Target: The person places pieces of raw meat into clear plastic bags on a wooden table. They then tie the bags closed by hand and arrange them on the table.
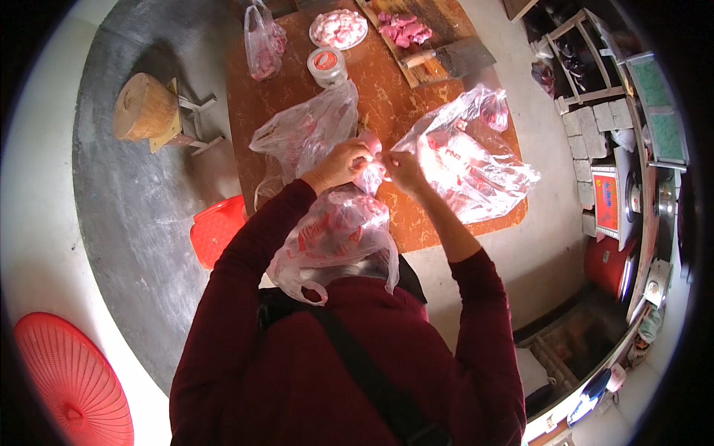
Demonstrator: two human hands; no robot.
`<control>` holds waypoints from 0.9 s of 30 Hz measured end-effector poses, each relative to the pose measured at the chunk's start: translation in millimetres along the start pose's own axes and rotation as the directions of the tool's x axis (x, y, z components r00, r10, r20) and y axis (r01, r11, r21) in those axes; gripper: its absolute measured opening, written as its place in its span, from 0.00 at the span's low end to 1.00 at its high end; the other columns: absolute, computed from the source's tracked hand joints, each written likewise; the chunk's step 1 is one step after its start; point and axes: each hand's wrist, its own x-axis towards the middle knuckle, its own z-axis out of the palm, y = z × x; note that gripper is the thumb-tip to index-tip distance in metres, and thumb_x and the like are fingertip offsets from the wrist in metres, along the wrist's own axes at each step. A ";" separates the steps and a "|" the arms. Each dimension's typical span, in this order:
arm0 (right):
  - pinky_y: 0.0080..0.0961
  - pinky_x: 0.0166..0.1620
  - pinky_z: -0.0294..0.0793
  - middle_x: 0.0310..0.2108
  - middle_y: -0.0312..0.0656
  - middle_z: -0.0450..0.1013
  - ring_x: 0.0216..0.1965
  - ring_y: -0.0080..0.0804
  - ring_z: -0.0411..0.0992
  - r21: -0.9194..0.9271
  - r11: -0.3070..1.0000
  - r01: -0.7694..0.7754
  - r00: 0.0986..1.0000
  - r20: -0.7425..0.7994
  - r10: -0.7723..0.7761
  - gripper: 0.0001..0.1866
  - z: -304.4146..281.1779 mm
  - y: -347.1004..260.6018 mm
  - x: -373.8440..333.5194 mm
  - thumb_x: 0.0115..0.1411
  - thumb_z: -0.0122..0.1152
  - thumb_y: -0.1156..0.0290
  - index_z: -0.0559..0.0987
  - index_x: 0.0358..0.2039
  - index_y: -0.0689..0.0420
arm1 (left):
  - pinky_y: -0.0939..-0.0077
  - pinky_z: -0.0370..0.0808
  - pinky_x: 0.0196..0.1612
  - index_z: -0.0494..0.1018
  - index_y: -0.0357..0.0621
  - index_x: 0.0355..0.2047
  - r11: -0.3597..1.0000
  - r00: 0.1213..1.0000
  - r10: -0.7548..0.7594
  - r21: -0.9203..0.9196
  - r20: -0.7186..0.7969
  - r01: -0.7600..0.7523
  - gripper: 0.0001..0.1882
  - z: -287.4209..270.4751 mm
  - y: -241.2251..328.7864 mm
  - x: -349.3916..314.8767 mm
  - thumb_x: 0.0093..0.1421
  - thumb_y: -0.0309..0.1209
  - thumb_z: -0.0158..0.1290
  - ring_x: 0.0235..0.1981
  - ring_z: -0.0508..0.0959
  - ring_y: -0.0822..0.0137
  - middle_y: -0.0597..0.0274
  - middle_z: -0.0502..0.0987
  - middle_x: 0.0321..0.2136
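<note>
My left hand [341, 165] and my right hand [404, 171] meet over the near part of the table. Their fingers are closed, pinching a clear plastic bag [369, 181] with something pink in it, probably meat. The pinched part is partly hidden by the fingers. Just below, a clear bag with red print [338, 230] holds more pink contents and hangs over the near table edge. To the left of my hands lies a crumpled clear bag [309, 134]. Beside my right hand a larger open bag [465, 167] glares in bright light, with pale pink meat inside.
On the brown table [416, 223], a plate of pale diced meat [338, 28], a round lidded tub [327, 67] and a bag of meat [264, 44] stand farther off. A cleaver [462, 57] lies by red meat [404, 30] on a board. A red stool [217, 230] stands left.
</note>
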 end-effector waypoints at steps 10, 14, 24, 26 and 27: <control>0.25 0.37 0.73 0.33 0.40 0.72 0.36 0.33 0.73 0.195 0.787 0.585 0.806 -0.035 -0.590 0.12 1.4 -14.2 26.6 0.48 0.59 0.85 0.75 0.34 0.58 | 0.80 0.71 0.28 0.71 0.35 0.31 0.954 0.971 -0.217 -0.232 -0.102 0.189 0.06 -0.1 -5.8 -14.5 0.52 0.19 0.53 0.26 0.73 0.73 0.59 0.75 0.29; 0.25 0.36 0.73 0.32 0.42 0.71 0.34 0.34 0.72 0.158 0.795 0.586 0.804 0.008 -0.594 0.10 -1.6 -19.7 30.8 0.48 0.60 0.83 0.73 0.32 0.59 | 0.82 0.69 0.29 0.71 0.36 0.32 0.919 0.942 -0.319 -0.280 -0.108 0.279 0.05 3.9 -14.2 -19.6 0.53 0.19 0.52 0.27 0.71 0.79 0.63 0.75 0.27; 0.24 0.37 0.72 0.34 0.42 0.71 0.34 0.33 0.71 0.166 0.785 0.597 0.798 -0.023 -0.602 0.09 7.1 -9.2 40.0 0.51 0.59 0.82 0.73 0.33 0.60 | 0.84 0.69 0.34 0.70 0.37 0.31 0.831 0.888 -0.431 -0.454 -0.162 0.321 0.07 9.2 -25.2 -22.1 0.52 0.16 0.52 0.30 0.71 0.80 0.69 0.72 0.25; 0.24 0.38 0.72 0.35 0.41 0.72 0.36 0.32 0.71 0.225 0.795 0.563 0.818 -0.012 -0.575 0.09 8.0 -8.7 41.8 0.52 0.58 0.82 0.74 0.34 0.60 | 0.84 0.70 0.33 0.70 0.37 0.31 0.802 0.879 -0.418 -0.548 -0.229 0.239 0.06 11.2 -29.4 -18.9 0.52 0.16 0.52 0.29 0.71 0.80 0.67 0.72 0.23; 0.24 0.38 0.72 0.36 0.41 0.72 0.36 0.31 0.71 0.249 0.792 0.558 0.820 -0.016 -0.572 0.09 9.0 -5.7 44.0 0.52 0.58 0.82 0.74 0.35 0.60 | 0.84 0.70 0.37 0.70 0.37 0.31 0.769 0.887 -0.417 -0.598 -0.200 0.227 0.06 8.6 -29.1 -18.3 0.52 0.16 0.52 0.32 0.72 0.79 0.67 0.73 0.27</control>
